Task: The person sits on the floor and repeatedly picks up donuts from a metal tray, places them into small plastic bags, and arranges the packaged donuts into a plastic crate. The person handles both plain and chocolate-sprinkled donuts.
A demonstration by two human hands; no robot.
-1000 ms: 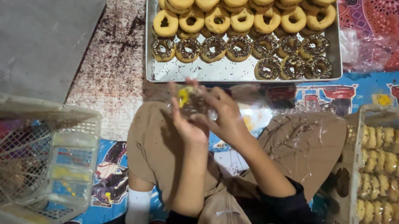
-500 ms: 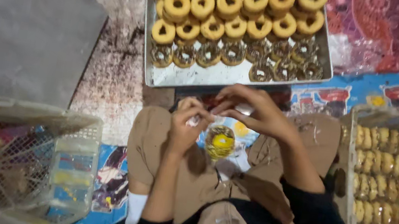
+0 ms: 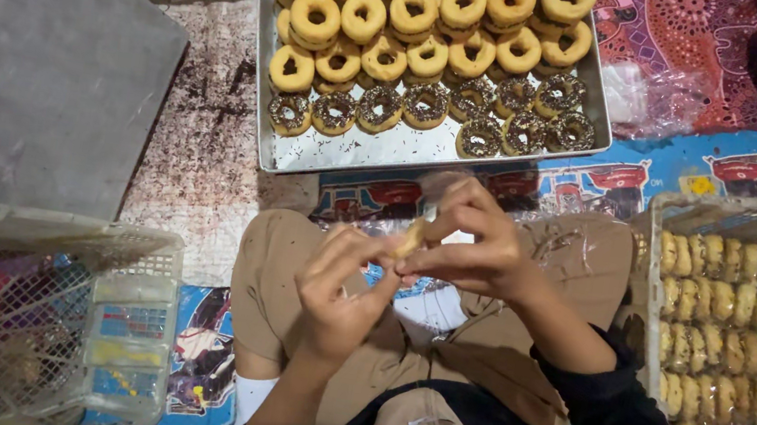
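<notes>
Head view: in the lower middle of the frame, both hands meet above the person's lap. The right hand (image 3: 481, 252) has its grip closed, fingertips pinched on a small pale doughnut in clear wrap (image 3: 415, 233), with a blurred tuft of the wrap rising toward the upper middle of the frame. The left hand (image 3: 344, 282) is cupped just below and to the left, fingers curled with their tips touching the same wrapped piece, so its grip is also closed on it.

The piece is seen mostly edge-on. Its long axis seems to run from lower left to upper right in the frame, and the loose end of the wrap points up toward the metal tray (image 3: 347, 154). Blur hides finer detail.

As a judgement, the step in hand is closing the wrap around the piece. To do it well, pinch only the film, not the doughnut, hold the piece steady with the lower hand, and keep the loose end gathered in one bunch so the wrap does not tear or slip.

In the upper middle of the frame the tray lies on the patterned floor mat (image 3: 729, 173), holding plain ring doughnuts (image 3: 415, 10) at the top and sprinkle-topped ones (image 3: 425, 106) along its lower rows. At the right edge a white plastic crate (image 3: 665, 208) holds rows of wrapped pieces. A white mesh basket (image 3: 7, 328) fills the lower left.
</notes>
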